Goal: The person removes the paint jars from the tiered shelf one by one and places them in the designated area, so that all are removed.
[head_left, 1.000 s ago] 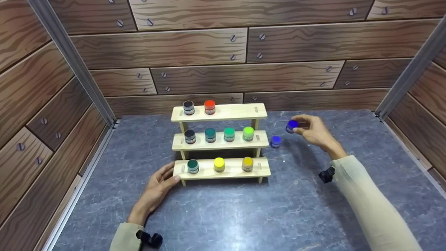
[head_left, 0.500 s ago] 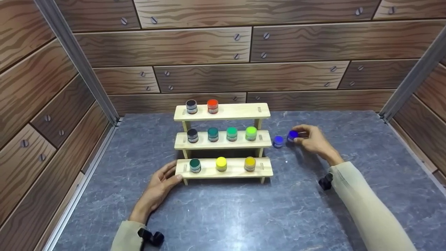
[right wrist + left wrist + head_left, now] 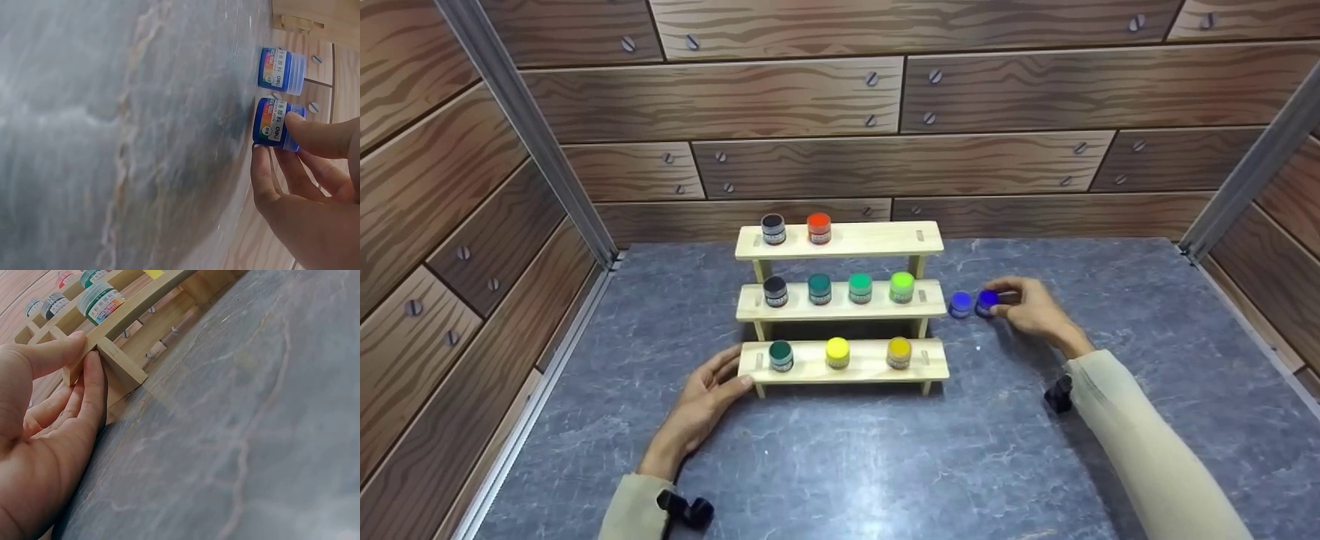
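Note:
My right hand pinches a dark blue paint jar between thumb and fingers, low at the table. Right beside it stands another blue paint jar, upright, lid on. In the right wrist view the held jar shows a printed label, with the thumb on its lid. My left hand grips the left end of the lowest board of a three-step wooden display stand. The left wrist view shows that thumb on the board and the fingers curled at its underside.
Paint jars stand on every step: a black and a red jar on top, several dark and green ones in the middle, and dark green, yellow and ochre jars below. Wood-patterned walls enclose the table.
My right hand has brought its blue jar down and slightly nearer, beside the other blue jar. The left hand keeps its grip on the stand; the head view has shifted slightly.

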Tool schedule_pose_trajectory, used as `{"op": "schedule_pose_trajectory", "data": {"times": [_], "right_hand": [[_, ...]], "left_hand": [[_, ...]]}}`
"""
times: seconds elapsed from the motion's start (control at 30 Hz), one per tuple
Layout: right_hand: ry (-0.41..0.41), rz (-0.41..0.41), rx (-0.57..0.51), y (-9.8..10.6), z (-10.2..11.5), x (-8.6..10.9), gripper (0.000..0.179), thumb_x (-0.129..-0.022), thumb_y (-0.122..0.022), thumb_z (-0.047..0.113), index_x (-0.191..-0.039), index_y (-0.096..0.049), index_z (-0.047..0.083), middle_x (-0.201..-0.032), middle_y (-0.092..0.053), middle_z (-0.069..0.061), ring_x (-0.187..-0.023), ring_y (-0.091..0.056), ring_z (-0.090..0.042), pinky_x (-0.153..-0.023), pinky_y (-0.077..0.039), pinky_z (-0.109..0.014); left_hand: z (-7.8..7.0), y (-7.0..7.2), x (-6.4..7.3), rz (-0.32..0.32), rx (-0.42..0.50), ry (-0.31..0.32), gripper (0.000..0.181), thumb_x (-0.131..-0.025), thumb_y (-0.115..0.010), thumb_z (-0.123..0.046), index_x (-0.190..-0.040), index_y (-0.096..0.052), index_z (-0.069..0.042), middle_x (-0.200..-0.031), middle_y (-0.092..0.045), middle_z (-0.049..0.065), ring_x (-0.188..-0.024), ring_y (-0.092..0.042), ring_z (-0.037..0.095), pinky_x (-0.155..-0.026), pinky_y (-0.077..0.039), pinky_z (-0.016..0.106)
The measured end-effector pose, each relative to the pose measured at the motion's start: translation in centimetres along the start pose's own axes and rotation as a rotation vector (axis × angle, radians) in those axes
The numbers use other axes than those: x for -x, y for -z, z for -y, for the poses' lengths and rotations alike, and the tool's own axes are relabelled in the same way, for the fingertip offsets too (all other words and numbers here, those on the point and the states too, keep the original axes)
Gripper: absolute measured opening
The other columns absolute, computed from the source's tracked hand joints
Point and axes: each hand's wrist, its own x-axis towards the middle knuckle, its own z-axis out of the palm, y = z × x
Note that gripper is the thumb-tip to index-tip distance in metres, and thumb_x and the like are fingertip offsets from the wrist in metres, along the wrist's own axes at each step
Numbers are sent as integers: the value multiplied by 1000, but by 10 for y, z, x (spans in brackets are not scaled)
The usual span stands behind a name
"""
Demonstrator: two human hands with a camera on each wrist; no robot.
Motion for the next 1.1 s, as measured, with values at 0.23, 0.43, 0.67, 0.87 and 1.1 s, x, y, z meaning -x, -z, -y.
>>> {"op": "schedule_pose_trajectory", "data": {"times": [0.23, 0.43, 0.67, 0.87, 1.1], "right_hand": [[3, -2, -19, 0, 0, 2, 45, -95, -64, -11, -139, -57, -16, -139, -61, -38, -128, -62, -51, -94, -55, -17], [17, 13, -46, 3, 3, 5, 45, -95, -63, -12, -139, -56, -18, -137, -62, -40, -128, -62, -52, -87, -53, -10], [-19, 18, -16, 16, 25, 5, 49, -99, -62, -5, -146, -52, -15, -145, -57, -38, -134, -59, -52, -98, -59, -27], [-10, -23, 16, 24, 62, -3, 46, -102, -64, 1, -146, -55, -11, -145, -59, -33, -133, -60, -46, -112, -53, -52], [66, -101, 52, 27, 113, -9, 45, -101, -69, 10, -143, -60, -4, -145, -62, -27, -133, -58, -42, -119, -44, -56]], "left_hand": [[0, -2, -1, 7, 3, -2, 75, -100, -66, 2, -164, -27, 6, -166, -34, 31, -138, -56, 25, -108, -54, 26], [-1, -3, 0, 20, -2, 1, 76, -101, -66, 1, -165, -26, 5, -168, -32, 30, -140, -54, 26, -107, -53, 24], [-1, -4, 0, 16, -2, 6, 75, -101, -66, 1, -165, -27, 5, -168, -33, 30, -140, -54, 25, -107, -53, 24], [-2, -2, -1, 24, 6, -1, 75, -101, -66, 2, -165, -26, 6, -167, -32, 31, -138, -56, 25, -108, -54, 25], [-1, -1, 0, 11, 0, 2, 75, -101, -66, 2, -165, -27, 5, -167, -33, 30, -139, -55, 25, -108, -53, 25]]}}
